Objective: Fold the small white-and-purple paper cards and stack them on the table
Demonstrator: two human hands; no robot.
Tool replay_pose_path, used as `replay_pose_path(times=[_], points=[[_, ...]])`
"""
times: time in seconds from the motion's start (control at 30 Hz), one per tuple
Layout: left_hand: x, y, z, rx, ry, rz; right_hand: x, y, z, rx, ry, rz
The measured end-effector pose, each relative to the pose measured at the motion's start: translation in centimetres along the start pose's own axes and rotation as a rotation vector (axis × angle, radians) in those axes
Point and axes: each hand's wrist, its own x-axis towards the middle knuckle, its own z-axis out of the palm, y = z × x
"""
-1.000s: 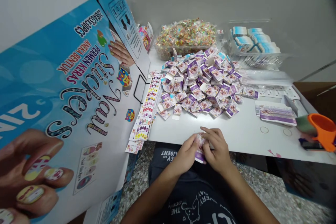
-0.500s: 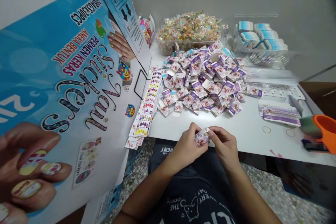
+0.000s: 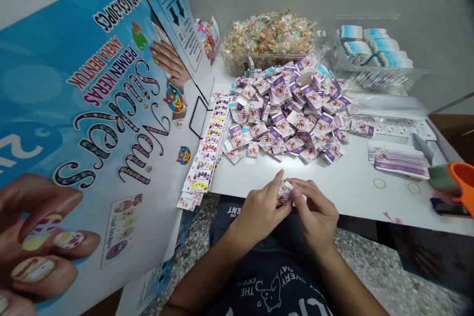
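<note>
Between my two hands, over the table's front edge, is a small white and purple printed box. My left hand is closed around its left side, with the index finger pointing up along it. The fingers of my right hand pinch the box's right upper end, and they hide part of it. Beyond my hands lies a heap of similar small boxes, some with open flaps. Strips of nail stickers are stacked to the left of the heap.
A large printed carton stands at the left. Behind the heap are a clear tub of wrapped candies and a clear tub of blue-white packs. Flat purple cards, rubber bands and an orange tape dispenser are at the right.
My left index finger has straightened upward, and my right fingers have closed further over the box's end. The camera view has shifted slightly.
</note>
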Motion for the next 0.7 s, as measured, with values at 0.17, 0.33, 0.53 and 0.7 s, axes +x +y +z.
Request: replay_pose_path(times=[0.17,0.33,0.53,0.7], points=[[0.0,0.2,-0.8,-0.209,-0.163,-0.093,0.0,0.2,-1.0,-0.136,-0.161,-0.226],[-0.3,-0.4,0.3,-0.478,-0.13,-0.201,0.1,0.9,-2.0,-0.065,-0.363,0.023],[-0.6,-2.3,2.6,-0.609,0.11,-0.291,6.4,1.9,-2.3,0.097,-0.307,0.287],[-0.7,-3.7,3.9,-0.541,0.162,-0.266,12.8,1.0,-4.6,0.431,-0.083,0.296]])
